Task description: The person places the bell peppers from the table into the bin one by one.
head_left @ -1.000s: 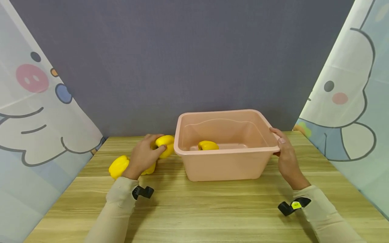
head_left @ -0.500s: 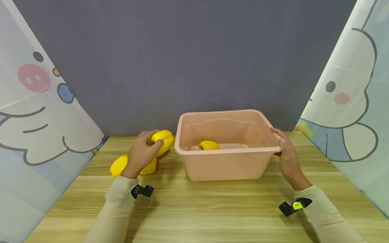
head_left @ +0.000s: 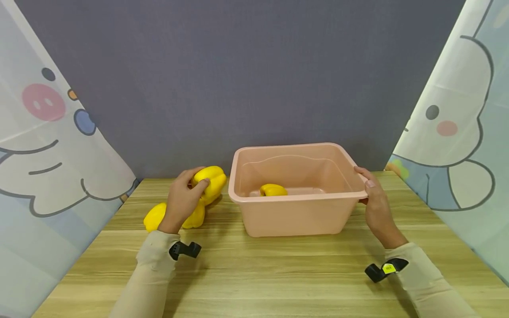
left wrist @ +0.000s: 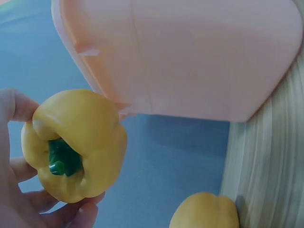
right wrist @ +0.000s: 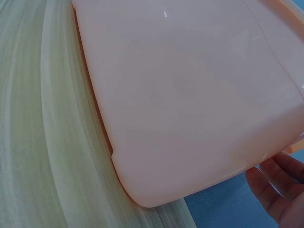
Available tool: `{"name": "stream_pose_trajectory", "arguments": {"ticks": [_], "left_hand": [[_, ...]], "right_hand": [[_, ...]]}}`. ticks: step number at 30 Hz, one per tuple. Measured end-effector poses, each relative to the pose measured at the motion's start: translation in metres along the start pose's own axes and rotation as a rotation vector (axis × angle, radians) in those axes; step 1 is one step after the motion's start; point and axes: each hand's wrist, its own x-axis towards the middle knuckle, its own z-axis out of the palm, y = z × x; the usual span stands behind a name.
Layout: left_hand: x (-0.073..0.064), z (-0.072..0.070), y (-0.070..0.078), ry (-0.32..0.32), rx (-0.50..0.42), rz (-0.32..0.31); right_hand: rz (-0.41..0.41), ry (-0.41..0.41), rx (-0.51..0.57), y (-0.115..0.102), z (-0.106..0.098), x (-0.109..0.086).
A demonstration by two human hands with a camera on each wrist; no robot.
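Note:
A yellow bell pepper [head_left: 213,180] is gripped by my left hand [head_left: 184,198], raised just off the left end of a pink plastic tub [head_left: 292,216]. The left wrist view shows its green stem [left wrist: 64,159] facing the camera, with fingers and thumb round its side. My right hand [head_left: 377,207] holds the tub's right rim, thumb on top and fingers under the edge. Inside the tub lies another yellow bell pepper [head_left: 273,190]. More bell peppers sit on the table around my left hand, one at the left [head_left: 155,216] and one [head_left: 195,217] partly hidden behind the wrist.
The wood-grain table [head_left: 270,274] runs up to a dark grey panel [head_left: 254,79] close behind the tub. Cartoon-printed sheets [head_left: 51,168] flank both sides. A black wrist camera [head_left: 186,250] sits on each sleeve.
My left hand has lifted its bell pepper up and slightly back to the left, turning it a little. The right hand and the tub stay where they were.

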Motion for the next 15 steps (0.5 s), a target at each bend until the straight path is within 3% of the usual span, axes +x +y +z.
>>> {"name": "stream_pose_trajectory", "arguments": {"ticks": [8,15], "left_hand": [[0.0008,-0.0046,0.0019,-0.038,-0.224,-0.083],[-0.0006,-0.0073,0.0089,-0.051,-0.291,-0.087]], "right_hand": [[0.0,0.0,0.038,-0.0001,0.0005,0.0008],[0.004,0.001,0.003,-0.0009,-0.0003,0.0007]]}}
